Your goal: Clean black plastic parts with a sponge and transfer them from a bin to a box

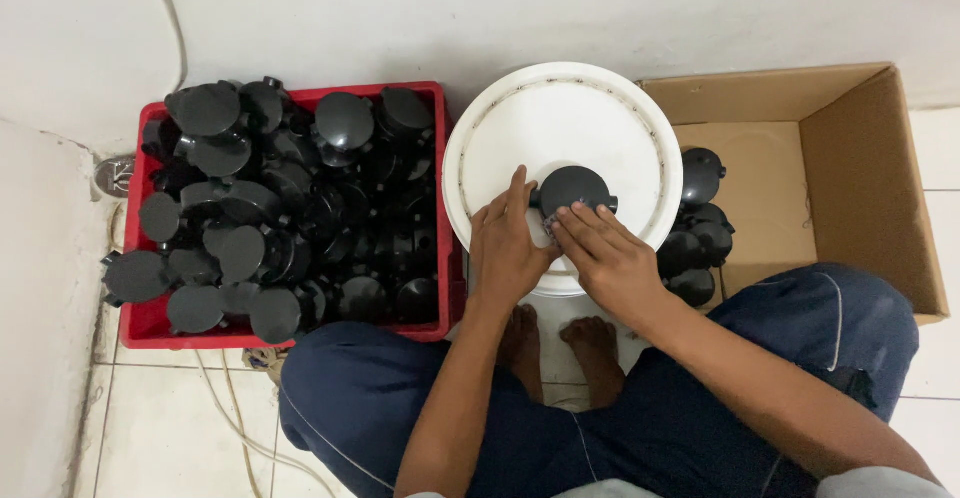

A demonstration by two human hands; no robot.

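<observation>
A round black plastic cap (572, 187) rests on the white lid of an upturned bucket (560, 118). My left hand (507, 246) lies flat on the lid beside the cap, its fingers touching the cap's left edge. Against the cap's lower edge, my right hand (603, 253) presses a small grey pad (551, 224) with its fingertips. To the left, a red crate (146, 326) is heaped with several identical black caps (280, 208). To the right, a cardboard box (860, 158) holds several more black caps (695, 228) in its left corner.
A white wall runs along the back. The floor is white tile, with a cable (225, 413) trailing under the crate. My crossed legs in dark blue trousers and my bare feet (555, 343) sit below the bucket. A small metal floor drain (115, 173) lies left of the crate.
</observation>
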